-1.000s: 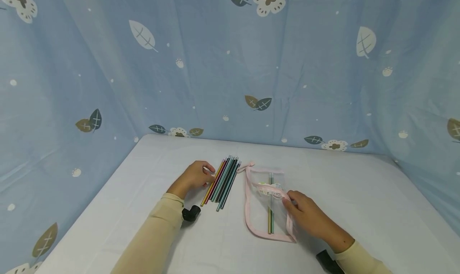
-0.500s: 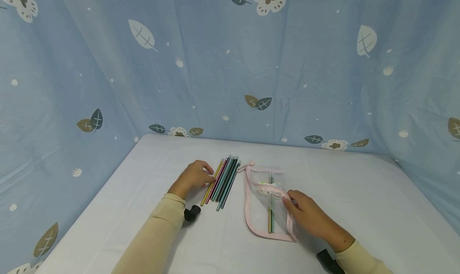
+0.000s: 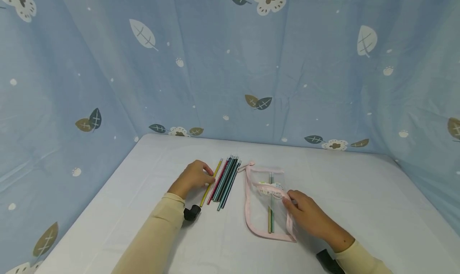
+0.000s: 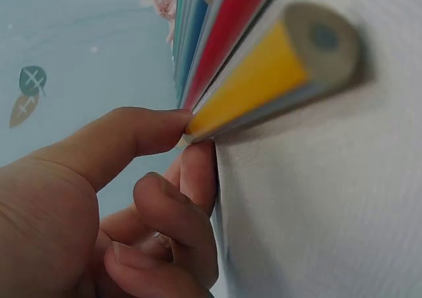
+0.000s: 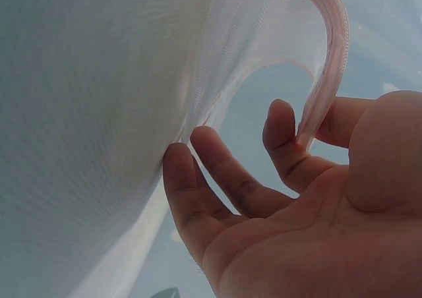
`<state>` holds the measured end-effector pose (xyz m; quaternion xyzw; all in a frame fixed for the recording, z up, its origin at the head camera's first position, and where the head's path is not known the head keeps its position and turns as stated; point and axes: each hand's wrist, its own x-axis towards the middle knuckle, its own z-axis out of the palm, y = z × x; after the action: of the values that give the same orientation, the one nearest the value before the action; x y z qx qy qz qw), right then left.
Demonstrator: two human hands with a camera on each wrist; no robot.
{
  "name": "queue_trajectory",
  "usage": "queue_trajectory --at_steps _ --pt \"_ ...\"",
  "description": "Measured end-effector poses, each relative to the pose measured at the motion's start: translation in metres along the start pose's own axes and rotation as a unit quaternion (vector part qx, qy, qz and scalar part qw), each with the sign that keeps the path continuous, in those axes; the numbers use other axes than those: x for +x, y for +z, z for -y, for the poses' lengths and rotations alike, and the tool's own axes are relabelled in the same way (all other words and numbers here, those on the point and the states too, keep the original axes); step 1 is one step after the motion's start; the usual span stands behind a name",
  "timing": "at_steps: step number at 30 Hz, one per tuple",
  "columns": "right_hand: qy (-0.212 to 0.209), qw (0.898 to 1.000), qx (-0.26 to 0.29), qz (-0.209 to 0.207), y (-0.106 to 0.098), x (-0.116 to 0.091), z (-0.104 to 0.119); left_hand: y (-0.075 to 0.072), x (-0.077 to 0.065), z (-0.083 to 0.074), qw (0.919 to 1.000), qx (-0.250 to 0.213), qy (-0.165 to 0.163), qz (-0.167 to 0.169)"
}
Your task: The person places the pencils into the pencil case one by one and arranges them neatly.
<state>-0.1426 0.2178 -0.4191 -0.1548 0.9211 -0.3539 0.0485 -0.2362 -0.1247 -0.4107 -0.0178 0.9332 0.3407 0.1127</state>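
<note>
My left hand (image 3: 192, 177) pinches a yellow pencil (image 4: 254, 80) between thumb and index finger, close over the white table. Beside it lies a red pencil (image 4: 227, 31), with a bundle of several dark green and blue pencils (image 3: 227, 182) on its right. A sheer mesh pouch with pink trim (image 3: 247, 206) lies right of the bundle. My right hand (image 3: 310, 216) pinches its pink opening edge (image 5: 330, 67) and lifts it, so the mouth gapes. Through the mesh show a few pencils (image 3: 271, 222), lying lengthwise inside.
A white cloth (image 3: 151, 234) covers the table. Blue printed curtain (image 3: 215, 74) hangs behind and along both sides. Black wrist devices sit under the left wrist (image 3: 192, 213) and the right wrist (image 3: 328, 262). A pink strap (image 3: 246, 166) at the pouch's corner reaches toward the bundle.
The yellow pencil has shifted slightly left, opening a gap from the red one. My left fingers now pinch it. The right hand and pouch have stayed put.
</note>
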Motion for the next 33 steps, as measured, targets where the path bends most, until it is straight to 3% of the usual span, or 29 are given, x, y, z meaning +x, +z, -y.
queue_trajectory --at_steps 8,15,24,33 --pt "-0.002 1.000 0.001 -0.001 0.000 0.000 -0.001 -0.001 0.007 0.004 0.9998 -0.017 0.009 0.005" --pt "0.001 1.000 0.009 0.002 0.000 0.000 -0.001 -0.001 0.005 -0.004 0.9976 -0.051 0.037 0.028" --pt "-0.004 1.000 0.004 0.000 -0.001 0.000 -0.002 0.002 -0.002 -0.015 0.9939 -0.081 0.043 0.062" --pt "0.001 1.000 0.010 0.000 -0.001 0.000 -0.002 0.012 -0.007 -0.024 0.9835 -0.110 0.062 0.130"
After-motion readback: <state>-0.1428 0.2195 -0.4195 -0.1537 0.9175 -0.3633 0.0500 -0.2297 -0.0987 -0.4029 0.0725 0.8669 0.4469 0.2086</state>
